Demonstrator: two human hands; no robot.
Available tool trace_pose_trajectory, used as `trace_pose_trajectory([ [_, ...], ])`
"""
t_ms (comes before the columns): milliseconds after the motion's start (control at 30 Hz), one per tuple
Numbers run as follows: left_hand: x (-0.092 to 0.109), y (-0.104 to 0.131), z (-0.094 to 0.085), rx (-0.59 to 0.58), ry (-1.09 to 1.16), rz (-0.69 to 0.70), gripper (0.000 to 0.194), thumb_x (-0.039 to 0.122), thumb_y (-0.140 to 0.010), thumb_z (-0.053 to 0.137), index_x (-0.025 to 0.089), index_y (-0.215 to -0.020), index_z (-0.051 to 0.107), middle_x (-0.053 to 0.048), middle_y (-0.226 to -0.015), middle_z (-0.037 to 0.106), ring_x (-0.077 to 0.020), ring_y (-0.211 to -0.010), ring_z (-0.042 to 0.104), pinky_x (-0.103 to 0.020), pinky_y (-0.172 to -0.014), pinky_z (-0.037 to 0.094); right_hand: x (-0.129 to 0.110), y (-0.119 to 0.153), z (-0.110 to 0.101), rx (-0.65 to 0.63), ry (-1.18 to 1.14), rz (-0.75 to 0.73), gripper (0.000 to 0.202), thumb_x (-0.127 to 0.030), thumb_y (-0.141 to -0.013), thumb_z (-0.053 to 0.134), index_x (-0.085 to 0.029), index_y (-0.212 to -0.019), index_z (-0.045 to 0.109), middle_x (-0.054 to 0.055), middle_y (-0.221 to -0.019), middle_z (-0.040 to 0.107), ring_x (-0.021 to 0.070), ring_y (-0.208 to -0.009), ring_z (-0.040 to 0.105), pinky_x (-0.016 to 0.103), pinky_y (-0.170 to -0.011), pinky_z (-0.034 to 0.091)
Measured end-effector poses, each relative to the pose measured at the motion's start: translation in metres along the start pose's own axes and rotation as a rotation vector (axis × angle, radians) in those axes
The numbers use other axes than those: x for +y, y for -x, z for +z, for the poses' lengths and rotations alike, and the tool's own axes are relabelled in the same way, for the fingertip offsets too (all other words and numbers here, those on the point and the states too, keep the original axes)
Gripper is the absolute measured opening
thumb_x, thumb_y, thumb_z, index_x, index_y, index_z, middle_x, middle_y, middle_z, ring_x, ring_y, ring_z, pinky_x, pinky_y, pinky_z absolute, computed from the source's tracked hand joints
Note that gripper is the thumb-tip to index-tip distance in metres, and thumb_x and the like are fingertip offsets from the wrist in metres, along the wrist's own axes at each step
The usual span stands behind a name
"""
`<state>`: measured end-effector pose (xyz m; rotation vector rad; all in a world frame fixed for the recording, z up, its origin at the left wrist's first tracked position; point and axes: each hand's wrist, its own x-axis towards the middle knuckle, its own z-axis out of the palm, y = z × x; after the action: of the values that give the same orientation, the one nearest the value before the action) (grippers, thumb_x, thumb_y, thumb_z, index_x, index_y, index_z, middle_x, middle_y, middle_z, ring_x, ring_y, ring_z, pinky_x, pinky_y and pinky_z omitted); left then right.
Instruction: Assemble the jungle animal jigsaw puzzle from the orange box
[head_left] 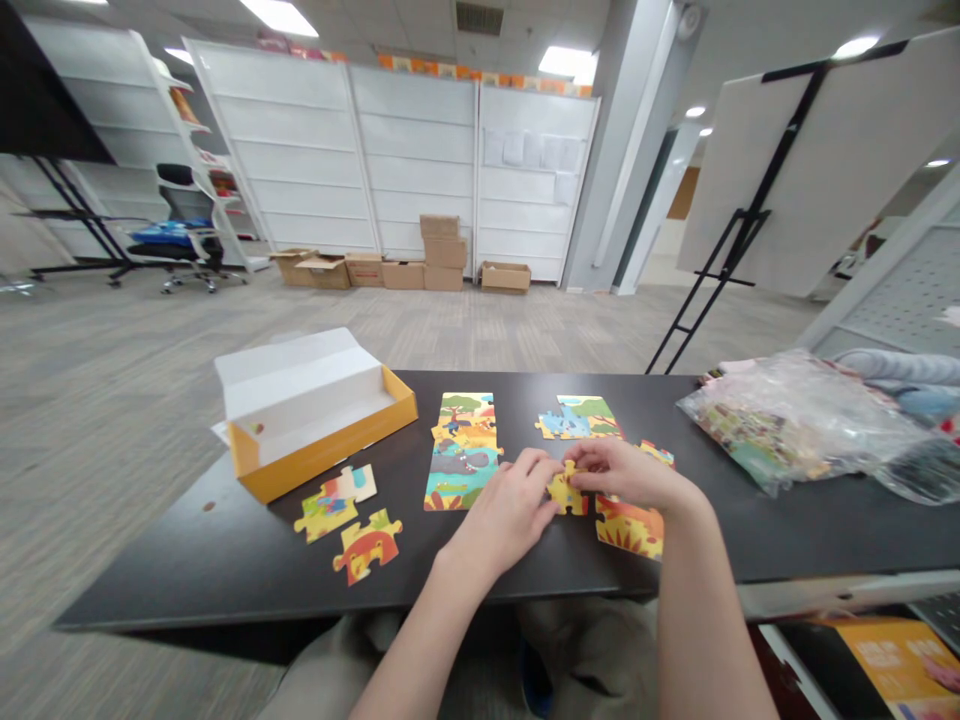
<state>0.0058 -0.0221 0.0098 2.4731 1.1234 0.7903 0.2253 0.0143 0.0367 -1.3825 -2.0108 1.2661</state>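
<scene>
A yellow puzzle piece [568, 492] is between my two hands, just above or on the dark tabletop; I cannot tell which. My right hand [634, 474] pinches its upper right side with fingers bent. From the left, my left hand [514, 515] has its thumb and fingertips closed at the piece's edge. Left of my hands lies a joined puzzle section [459, 455] with a hippo and trees. Beyond them is a smaller joined section [592, 415] with a blue animal and a tree. Orange puzzle pieces [630, 527] lie partly hidden beneath my right hand and wrist.
Loose puzzle pieces [367, 545] and a joined pair [337, 500] lie at the left. Behind them stands an open yellow-edged box [322, 440] with a white inside. Clear plastic bags [802, 420] with printed contents cover the table's right side. The black table [255, 570] ends close before my lap.
</scene>
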Motion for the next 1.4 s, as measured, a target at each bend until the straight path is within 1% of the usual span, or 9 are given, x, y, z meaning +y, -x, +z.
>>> trace_pose_trajectory([
  [100,-0.016,0.004,-0.016,0.075,0.045,-0.055,0.033,0.018,-0.093,0.060,0.024,-0.125,0.054,-0.006,-0.130,0.060,-0.0205,-0.106,0.065,-0.034,-0.095,0.052,0.001,-0.008,0.000,0.217,-0.051,-0.084,0.036,-0.046,-0.078,0.070,-0.019,-0.100,0.062,0.005,-0.087,0.073,0.0205,-0.081,0.069,0.032,-0.074,0.053],
  [200,-0.034,0.013,-0.041,0.081,-0.098,-0.170,0.026,0.018,-0.097,0.052,0.023,-0.122,0.058,-0.007,-0.122,0.067,-0.0230,-0.108,0.066,-0.038,-0.094,0.051,0.003,-0.017,0.001,0.374,-0.048,-0.100,0.040,-0.048,-0.079,0.068,-0.019,-0.106,0.061,0.006,-0.088,0.073,0.0221,-0.082,0.070,0.034,-0.077,0.055],
  [333,-0.054,0.030,-0.067,0.056,-0.347,-0.305,0.025,0.022,-0.098,0.050,0.021,-0.121,0.061,-0.009,-0.119,0.070,-0.0271,-0.110,0.065,-0.041,-0.093,0.050,0.004,-0.026,0.006,0.433,-0.030,-0.108,0.032,-0.042,-0.083,0.065,-0.019,-0.105,0.061,0.009,-0.094,0.074,0.0231,-0.087,0.071,0.036,-0.080,0.056],
  [500,-0.067,0.048,-0.079,0.078,-0.420,-0.360,0.025,0.025,-0.098,0.050,0.021,-0.120,0.062,-0.009,-0.118,0.071,-0.0268,-0.109,0.065,-0.041,-0.093,0.050,0.007,-0.033,0.009,0.412,-0.025,-0.138,0.026,-0.033,-0.084,0.063,-0.018,-0.105,0.063,0.011,-0.103,0.074,0.0236,-0.097,0.070,0.039,-0.090,0.056],
  [667,-0.085,0.055,-0.083,0.122,-0.434,-0.516,0.025,0.025,-0.096,0.052,0.020,-0.119,0.062,-0.009,-0.117,0.072,-0.0272,-0.109,0.065,-0.040,-0.093,0.051,0.012,-0.038,0.007,0.525,-0.097,-0.149,0.030,-0.033,-0.077,0.070,-0.018,-0.103,0.066,0.009,-0.095,0.074,0.0231,-0.091,0.071,0.040,-0.087,0.057],
  [900,-0.099,0.026,-0.077,0.100,-0.295,-0.463,0.032,0.035,-0.094,0.058,0.020,-0.123,0.061,-0.009,-0.124,0.069,-0.0288,-0.117,0.061,-0.040,-0.098,0.050,0.005,-0.044,0.010,0.625,-0.148,-0.207,0.028,-0.037,-0.073,0.075,-0.019,-0.094,0.068,0.008,-0.091,0.075,0.0217,-0.086,0.072,0.038,-0.084,0.059],
  [1167,-0.098,0.010,-0.068,-0.039,-0.349,-0.495,0.039,0.028,-0.093,0.061,0.015,-0.129,0.056,-0.016,-0.121,0.068,-0.0347,-0.118,0.061,-0.045,-0.094,0.051,0.011,-0.043,0.008,0.621,-0.129,-0.183,0.031,-0.042,-0.073,0.076,-0.018,-0.092,0.069,0.009,-0.089,0.076,0.0221,-0.085,0.072,0.038,-0.083,0.059],
  [1300,-0.110,0.012,-0.064,0.020,-0.252,-0.475,0.045,0.025,-0.090,0.064,0.016,-0.132,0.052,-0.015,-0.121,0.068,-0.0315,-0.116,0.064,-0.043,-0.097,0.050,0.012,-0.037,0.004,0.623,-0.128,-0.173,0.032,-0.044,-0.074,0.075,-0.019,-0.093,0.069,0.009,-0.091,0.076,0.0226,-0.086,0.072,0.038,-0.084,0.059],
  [1400,-0.119,0.014,-0.060,0.087,-0.173,-0.419,0.051,0.024,-0.086,0.067,0.017,-0.133,0.050,-0.015,-0.126,0.067,-0.0294,-0.117,0.064,-0.041,-0.099,0.051,0.012,-0.030,0.000,0.536,-0.118,-0.150,0.030,-0.041,-0.074,0.074,-0.018,-0.093,0.070,0.009,-0.091,0.075,0.0226,-0.087,0.072,0.037,-0.084,0.059],
])
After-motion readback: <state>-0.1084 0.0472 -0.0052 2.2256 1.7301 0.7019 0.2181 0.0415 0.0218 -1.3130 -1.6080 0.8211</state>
